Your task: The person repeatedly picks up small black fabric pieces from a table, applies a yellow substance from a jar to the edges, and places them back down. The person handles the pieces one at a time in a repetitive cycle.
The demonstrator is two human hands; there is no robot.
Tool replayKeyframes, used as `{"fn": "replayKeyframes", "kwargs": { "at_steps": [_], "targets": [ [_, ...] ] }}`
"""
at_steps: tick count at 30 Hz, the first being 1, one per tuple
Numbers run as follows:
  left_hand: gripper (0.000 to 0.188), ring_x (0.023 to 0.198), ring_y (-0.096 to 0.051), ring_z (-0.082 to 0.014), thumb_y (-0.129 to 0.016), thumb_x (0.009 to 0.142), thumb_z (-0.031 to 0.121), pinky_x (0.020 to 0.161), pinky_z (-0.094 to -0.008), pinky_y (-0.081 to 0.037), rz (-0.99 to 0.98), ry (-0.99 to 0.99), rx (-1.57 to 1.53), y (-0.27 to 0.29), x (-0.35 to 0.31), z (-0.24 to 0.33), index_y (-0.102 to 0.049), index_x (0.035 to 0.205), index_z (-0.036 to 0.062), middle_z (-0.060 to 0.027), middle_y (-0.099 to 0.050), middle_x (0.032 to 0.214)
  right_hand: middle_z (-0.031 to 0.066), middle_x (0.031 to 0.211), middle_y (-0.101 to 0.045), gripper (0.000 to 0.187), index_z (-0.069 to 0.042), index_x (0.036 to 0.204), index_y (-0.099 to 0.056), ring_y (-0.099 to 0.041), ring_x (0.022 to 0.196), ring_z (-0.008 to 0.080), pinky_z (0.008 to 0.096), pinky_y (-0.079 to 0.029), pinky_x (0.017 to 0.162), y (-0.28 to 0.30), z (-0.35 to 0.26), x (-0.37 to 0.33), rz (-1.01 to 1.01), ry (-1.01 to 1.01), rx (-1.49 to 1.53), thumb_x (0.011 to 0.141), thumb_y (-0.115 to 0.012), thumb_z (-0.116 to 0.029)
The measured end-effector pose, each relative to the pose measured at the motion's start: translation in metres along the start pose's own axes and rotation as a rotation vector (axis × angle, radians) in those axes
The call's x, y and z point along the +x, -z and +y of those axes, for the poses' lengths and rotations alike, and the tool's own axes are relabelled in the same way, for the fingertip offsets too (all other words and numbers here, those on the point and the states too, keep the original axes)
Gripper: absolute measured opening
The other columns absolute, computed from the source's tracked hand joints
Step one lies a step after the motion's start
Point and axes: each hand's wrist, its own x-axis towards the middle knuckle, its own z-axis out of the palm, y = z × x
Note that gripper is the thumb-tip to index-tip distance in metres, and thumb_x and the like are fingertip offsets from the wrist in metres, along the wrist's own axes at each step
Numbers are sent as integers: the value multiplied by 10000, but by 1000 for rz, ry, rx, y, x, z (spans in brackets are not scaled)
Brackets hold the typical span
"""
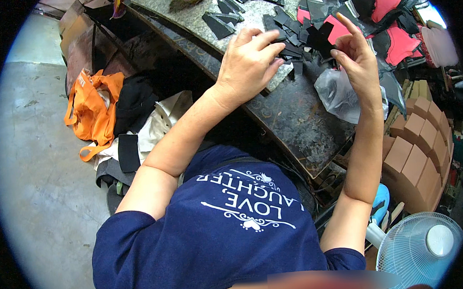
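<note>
Above the worktable (292, 110), my left hand (248, 62) is open, its fingers bent but apart, beside a loose pile of flat black pieces (291, 34). I see nothing in it. My right hand (358, 59) is raised at the pile's right, index finger pointing up and thumb spread away from it. At the thumb tip is a jagged black piece (320, 40); whether they touch I cannot tell. The other right fingers are partly hidden. Behind that piece lies a pink piece (339, 31). A crumpled clear plastic bag (339, 94) lies below the right hand.
More black strips (220, 24) lie on a pale speckled board (182, 11). Pink and black pieces (386, 3) are heaped at the far right. Stacked brown cartons (413, 161) and a fan (420, 249) stand right. Left, an orange bag (98, 104) rests by dark and white cloth.
</note>
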Motion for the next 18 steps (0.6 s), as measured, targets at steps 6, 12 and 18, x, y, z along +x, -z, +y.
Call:
{"fn": "replayKeyframes", "kwargs": {
  "at_steps": [6, 12, 18],
  "targets": [
    [409, 1006, -660, -199, -724, 953, 171, 851, -334, -549, 19, 446, -689, 6, 6, 23, -629, 1325, 30, -106, -694, 1179, 37, 977, -644, 759, -75, 1556, -424, -636, 841, 98, 233, -519, 726, -23, -16, -22, 12, -38, 357, 872, -730, 41],
    [360, 779, -708, -124, -636, 1015, 99, 669, -232, -586, -247, 694, -1287, 12, 9, 17, -579, 1338, -47, -87, -716, 993, 48, 968, -641, 758, -63, 1564, -393, -629, 844, 110, 253, -532, 721, -51, -20, -38, 65, -105, 462, 885, -714, 36],
    [270, 706, -678, -117, -630, 1016, 82, 682, -230, -572, -78, 727, -1152, 26, 1, -3, -604, 1252, -46, -107, -731, 991, 35, 942, -644, 728, -85, 1547, -428, -627, 833, 99, 249, -532, 707, -46, -4, -40, 139, -98, 387, 885, -698, 51]
  ]
}}
